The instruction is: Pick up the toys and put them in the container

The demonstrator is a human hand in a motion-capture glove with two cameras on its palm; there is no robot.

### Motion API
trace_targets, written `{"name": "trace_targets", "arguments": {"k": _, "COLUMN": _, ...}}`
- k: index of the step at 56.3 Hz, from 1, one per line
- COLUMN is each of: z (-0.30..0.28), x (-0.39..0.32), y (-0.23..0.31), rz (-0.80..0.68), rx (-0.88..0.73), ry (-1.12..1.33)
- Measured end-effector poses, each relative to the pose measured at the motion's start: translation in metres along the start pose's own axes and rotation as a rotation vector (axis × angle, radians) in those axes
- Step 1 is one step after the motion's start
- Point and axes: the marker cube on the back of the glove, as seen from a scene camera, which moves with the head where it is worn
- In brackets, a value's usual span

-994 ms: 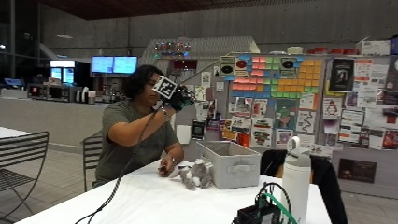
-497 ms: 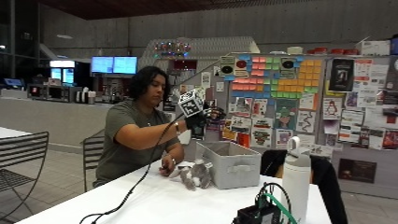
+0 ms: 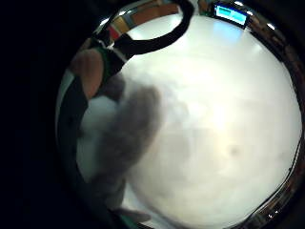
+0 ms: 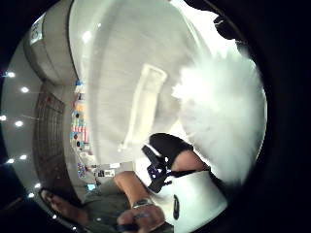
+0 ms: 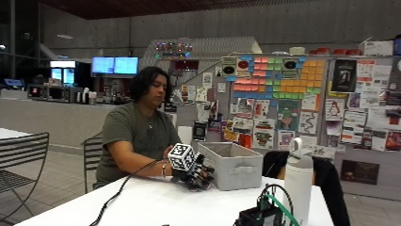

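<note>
In the outside view my gloved right hand (image 5: 196,175) is down on the white table (image 5: 156,202), right beside the grey fabric container (image 5: 233,165). It covers the spot where the plush toys lie, so that view hides them. A grey furry toy (image 3: 131,129) fills much of the little finger side palm view, close to the palm. The thumb side palm view has a white fluffy toy (image 4: 223,111) lying close, with the container's grey side (image 4: 121,82) behind it. Whether the hand grips a toy does not show.
A white bottle (image 5: 299,181) and a small black device with green and black cables (image 5: 263,214) stand at the table's near right. A black cable (image 5: 125,190) trails from the hand across the table. A metal chair (image 5: 22,160) stands far left.
My right hand has dropped from head height down to the table and onto the toys beside the container. The container has not moved.
</note>
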Motion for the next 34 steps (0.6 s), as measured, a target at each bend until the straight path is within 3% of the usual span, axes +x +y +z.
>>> {"name": "trace_targets", "arguments": {"k": 8, "z": 0.006, "x": 0.001, "y": 0.006, "rz": -0.026, "rx": 0.081, "ry": 0.021}}
{"name": "trace_targets", "arguments": {"k": 19, "z": -0.021, "x": 0.002, "y": 0.029, "rz": -0.124, "rx": 0.337, "ry": 0.114}}
{"name": "trace_targets", "arguments": {"k": 28, "z": -0.093, "x": -0.008, "y": 0.049, "rz": -0.101, "rx": 0.406, "ry": -0.028}}
{"name": "trace_targets", "arguments": {"k": 34, "z": -0.173, "x": -0.056, "y": 0.075, "rz": -0.201, "rx": 0.518, "ry": -0.127}}
